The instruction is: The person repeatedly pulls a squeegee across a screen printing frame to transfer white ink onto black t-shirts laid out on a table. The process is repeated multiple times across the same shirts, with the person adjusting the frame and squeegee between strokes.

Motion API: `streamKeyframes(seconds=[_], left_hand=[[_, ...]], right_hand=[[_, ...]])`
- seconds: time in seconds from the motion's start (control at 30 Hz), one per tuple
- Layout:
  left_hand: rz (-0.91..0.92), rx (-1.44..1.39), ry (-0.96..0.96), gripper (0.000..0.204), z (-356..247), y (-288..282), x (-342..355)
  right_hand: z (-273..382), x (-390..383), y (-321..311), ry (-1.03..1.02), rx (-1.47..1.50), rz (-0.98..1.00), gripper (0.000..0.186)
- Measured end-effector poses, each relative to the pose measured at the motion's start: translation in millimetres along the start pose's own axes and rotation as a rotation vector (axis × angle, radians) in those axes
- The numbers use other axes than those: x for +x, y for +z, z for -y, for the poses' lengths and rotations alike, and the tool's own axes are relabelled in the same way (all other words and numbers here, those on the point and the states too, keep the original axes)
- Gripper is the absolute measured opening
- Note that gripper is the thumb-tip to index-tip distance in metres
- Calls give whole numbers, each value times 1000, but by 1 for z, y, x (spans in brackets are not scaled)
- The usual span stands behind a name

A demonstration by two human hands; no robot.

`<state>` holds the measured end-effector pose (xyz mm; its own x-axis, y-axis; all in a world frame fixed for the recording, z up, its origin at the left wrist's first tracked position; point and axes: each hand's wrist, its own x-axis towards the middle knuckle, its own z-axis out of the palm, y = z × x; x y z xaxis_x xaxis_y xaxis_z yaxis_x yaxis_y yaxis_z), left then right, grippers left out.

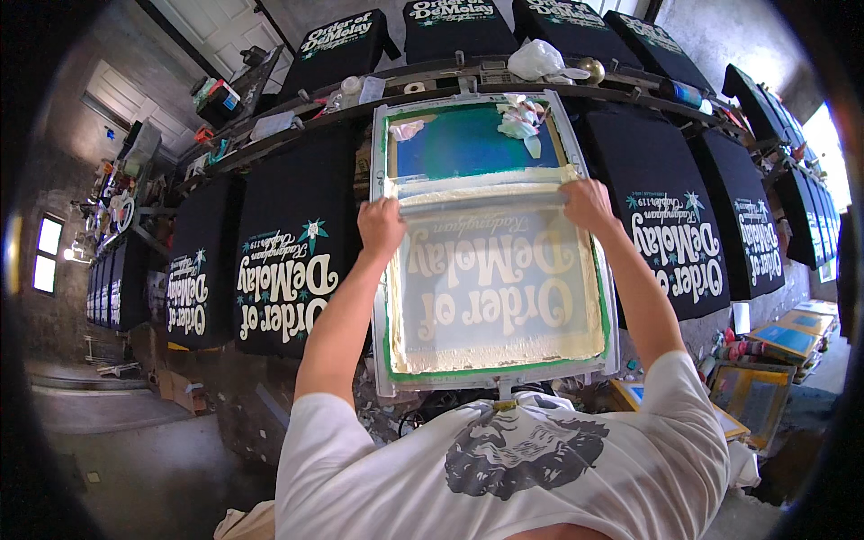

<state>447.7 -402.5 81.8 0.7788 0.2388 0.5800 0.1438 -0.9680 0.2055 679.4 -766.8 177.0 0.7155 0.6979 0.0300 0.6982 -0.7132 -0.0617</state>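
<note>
Black printed shirts (pixel 297 198) lie at left; the left hand (pixel 382 225) is closed round the left end of a squeegee (pixel 486 199); the squeegee lies crosswise on the upper-middle part of a framed screen (pixel 381 315), between both hands; the right hand (pixel 589 203) grips its right end; more black shirts (pixel 643 153) lie at right.

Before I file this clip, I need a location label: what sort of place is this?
Likely a screen-printing workshop: a framed screen in the middle, rows of black cloths bearing pale lettering, and more frames at lower right.
</note>
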Motion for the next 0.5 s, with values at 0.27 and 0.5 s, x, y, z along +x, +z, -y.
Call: streamKeyframes(seconds=[0.27, 0.5], left_hand=[[131, -5, -119, 11, 14, 54, 59], [57, -86, -45, 15, -5, 25, -19]], right_hand=[[-24, 72, 24, 39, -71, 83, 32], [-10, -7, 28, -12, -139, 148, 21]])
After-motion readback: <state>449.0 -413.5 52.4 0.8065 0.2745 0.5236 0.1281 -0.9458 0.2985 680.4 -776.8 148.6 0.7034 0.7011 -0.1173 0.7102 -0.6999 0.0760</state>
